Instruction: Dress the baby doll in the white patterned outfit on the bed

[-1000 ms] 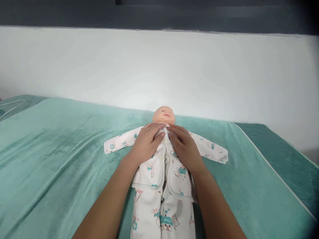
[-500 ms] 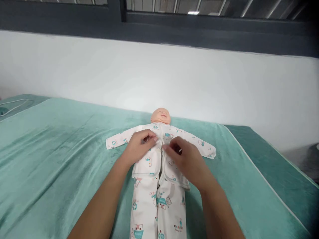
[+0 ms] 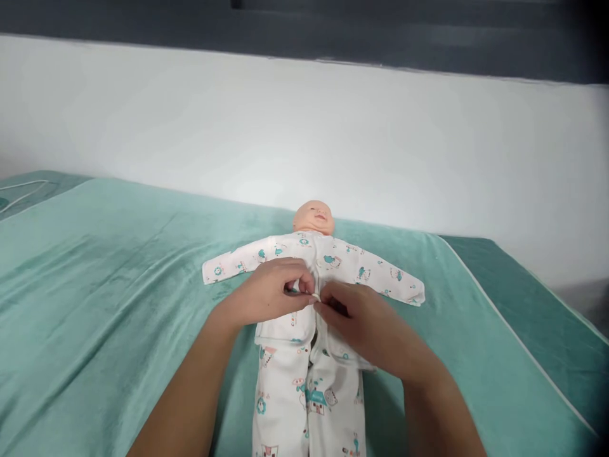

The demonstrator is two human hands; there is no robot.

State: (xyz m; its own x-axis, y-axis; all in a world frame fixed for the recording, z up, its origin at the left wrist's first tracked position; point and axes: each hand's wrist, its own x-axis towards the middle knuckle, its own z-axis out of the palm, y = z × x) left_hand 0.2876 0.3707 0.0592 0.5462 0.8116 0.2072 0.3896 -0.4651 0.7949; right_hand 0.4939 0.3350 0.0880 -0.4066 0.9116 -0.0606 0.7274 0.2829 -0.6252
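A baby doll lies on its back, its sleeves spread to both sides. It wears a white printed jacket and matching trousers. My left hand pinches the jacket's front edge at mid-chest between thumb and fingers. Meeting it there, my right hand pinches the opposite front edge, and the fingertips of both nearly touch. A small pale bit of the edge shows between them; whether it is a button or a snap I cannot tell. Below the hands the jacket front hangs apart.
A light green plush blanket with soft folds covers the surface, over a darker green one at the right. Behind the doll's head rises a white wall. A white cord or hanger lies at the far left.
Both hands have moved slightly down the jacket and closed together at its front edges; before, they were apart. The view has tilted down a little.
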